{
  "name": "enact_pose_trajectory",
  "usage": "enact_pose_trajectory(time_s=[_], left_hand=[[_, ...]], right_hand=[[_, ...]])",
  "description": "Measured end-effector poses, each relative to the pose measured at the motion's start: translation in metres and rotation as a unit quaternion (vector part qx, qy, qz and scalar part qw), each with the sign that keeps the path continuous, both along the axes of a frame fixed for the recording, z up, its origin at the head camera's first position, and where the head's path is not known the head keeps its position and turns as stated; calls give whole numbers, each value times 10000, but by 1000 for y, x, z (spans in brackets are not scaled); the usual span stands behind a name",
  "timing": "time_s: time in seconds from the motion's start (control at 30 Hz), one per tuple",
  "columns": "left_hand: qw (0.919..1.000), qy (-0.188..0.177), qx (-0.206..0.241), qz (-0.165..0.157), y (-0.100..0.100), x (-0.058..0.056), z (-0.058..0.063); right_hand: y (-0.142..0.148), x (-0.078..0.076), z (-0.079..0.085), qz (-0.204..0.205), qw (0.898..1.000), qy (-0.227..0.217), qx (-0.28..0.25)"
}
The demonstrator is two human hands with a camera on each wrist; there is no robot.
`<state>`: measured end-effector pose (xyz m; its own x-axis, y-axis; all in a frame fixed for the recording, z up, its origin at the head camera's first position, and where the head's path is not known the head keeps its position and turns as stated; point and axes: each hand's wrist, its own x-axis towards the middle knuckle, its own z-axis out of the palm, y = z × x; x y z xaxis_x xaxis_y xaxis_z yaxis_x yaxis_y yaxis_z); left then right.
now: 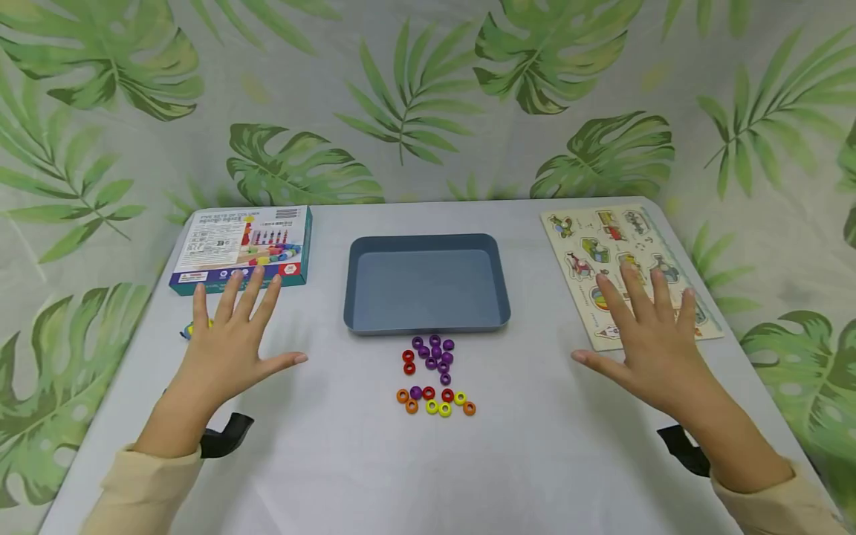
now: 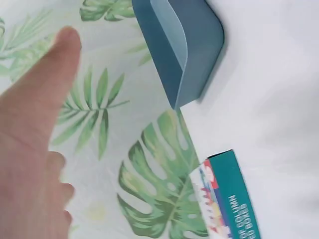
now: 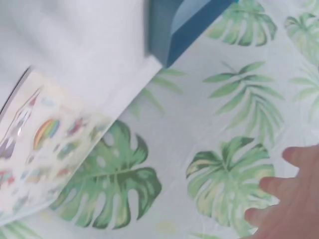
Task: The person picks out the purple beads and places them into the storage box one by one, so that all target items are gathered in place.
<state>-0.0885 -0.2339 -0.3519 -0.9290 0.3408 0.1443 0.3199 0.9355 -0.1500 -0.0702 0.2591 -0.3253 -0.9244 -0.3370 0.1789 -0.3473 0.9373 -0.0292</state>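
Both hands are held up over the table with fingers spread, holding nothing. The left hand (image 1: pixel 227 353) is nearest the boxed toy set (image 1: pixel 244 249), a flat box with coloured blocks pictured on it. The right hand (image 1: pixel 652 345) hovers in front of a wooden picture puzzle board (image 1: pixel 582 260), covering part of it. Between them sits a shallow blue-grey tray (image 1: pixel 428 286) with nothing in it. In front of the tray lie loose beads: a purple cluster (image 1: pixel 437 353), red beads (image 1: pixel 409 362), orange beads (image 1: pixel 412 406) and yellow beads (image 1: pixel 444 409).
A small blue and yellow object (image 1: pixel 187 331) lies partly hidden behind the left hand. The table (image 1: pixel 428 475) has a white cover, and a leaf-patterned cloth (image 1: pixel 428 96) hangs behind it. Each wrist wears a black strap (image 1: pixel 227 436).
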Motion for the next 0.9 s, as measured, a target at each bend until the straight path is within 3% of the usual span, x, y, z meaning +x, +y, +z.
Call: enact_pose_trajectory(time_s=[0.1, 0.23, 0.3, 0.37, 0.53, 0.67, 0.8, 0.87, 0.9], left_hand=[[9991, 115, 372, -152, 0, -7, -7], [9934, 241, 1098, -216, 8, -19, -27], [9856, 231, 1662, -191, 14, -26, -39], [9724, 109, 2328, -142, 22, -33, -52], [9193, -568, 3894, 71, 42, -46, -80], [8805, -1134, 4597, 233, 52, -50, -90], [8240, -1753, 5381, 272, 54, -52, -101], [7888, -1983, 5815, 169, 55, -53, -106], [7760, -2070, 5957, 117, 53, -55, -112]], right_hand=[[-14, -3, 1, 547, 9946, 206, -859], [-40, -6, -7, 999, 9753, 72, -1967], [-54, -7, -16, 1071, 9622, -87, -2503], [-68, -9, -30, 1247, 9428, -250, -3081], [-104, -15, -70, 1687, 8790, -974, -4353], [-124, -16, -88, 1491, 8359, -1744, -4987], [-132, -17, -102, 1081, 8187, -2250, -5172], [-133, -20, -114, 980, 8188, -2405, -5120], [-133, -22, -121, 959, 8205, -2437, -5081]])
